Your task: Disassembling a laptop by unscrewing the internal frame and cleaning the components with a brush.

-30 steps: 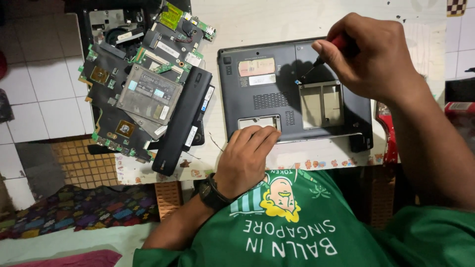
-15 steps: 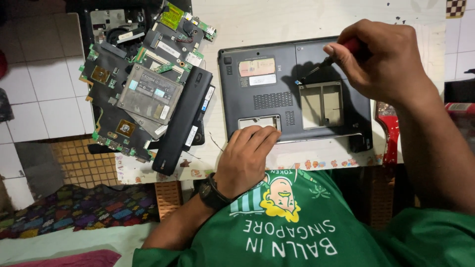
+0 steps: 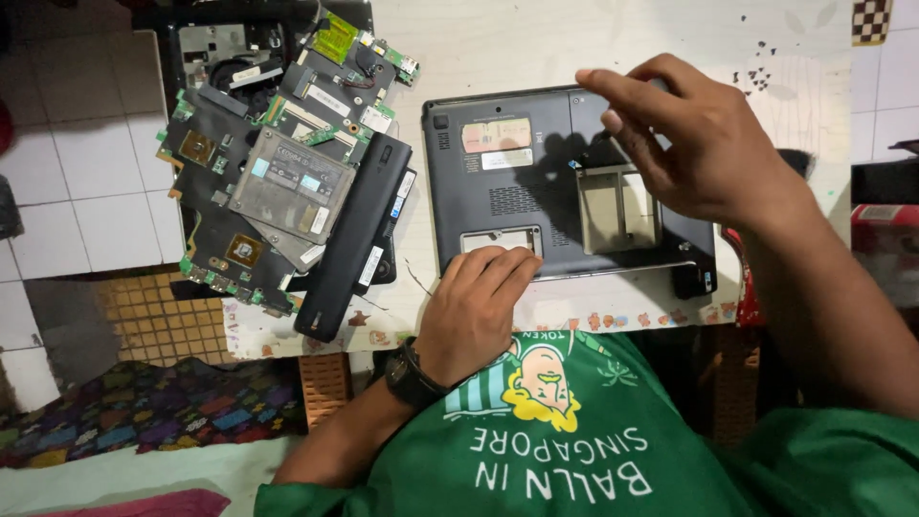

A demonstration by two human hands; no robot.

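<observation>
– Checking hands first: what's each one on?
– Left hand (image 3: 483, 302) lies flat, palm down, on the near edge of the laptop base (image 3: 498, 191); it presses and grips nothing. Right hand (image 3: 699, 144) hovers over the far right of the base with its fingers stretched out. No tool shows in it, and I can't tell if the palm hides one.
– Where's the base?
– Upside down on the white table (image 3: 536, 43), centre-right, just in front of the person. Two covers are off: a big open bay (image 3: 613, 206) under the right hand and a small bay (image 3: 498, 239) by the left fingertips.
– Step?
– Looks like mid-strip of the underside, my call. Any further work there needs the left hand pinning the base and the right coming down exactly on the spot.
– Labels, packages?
– There's a pinkish-red rectangular label (image 3: 496, 135) on the far part of the base, with a white label (image 3: 505, 159) just nearer. A black battery bar (image 3: 356, 235) to the left has small white stickers. It leans on a pile of green circuit boards (image 3: 206, 220), topped by a silver drive (image 3: 287, 184) with a blue-and-white label. A red-and-white package (image 3: 885, 215) sits at the far right edge.
</observation>
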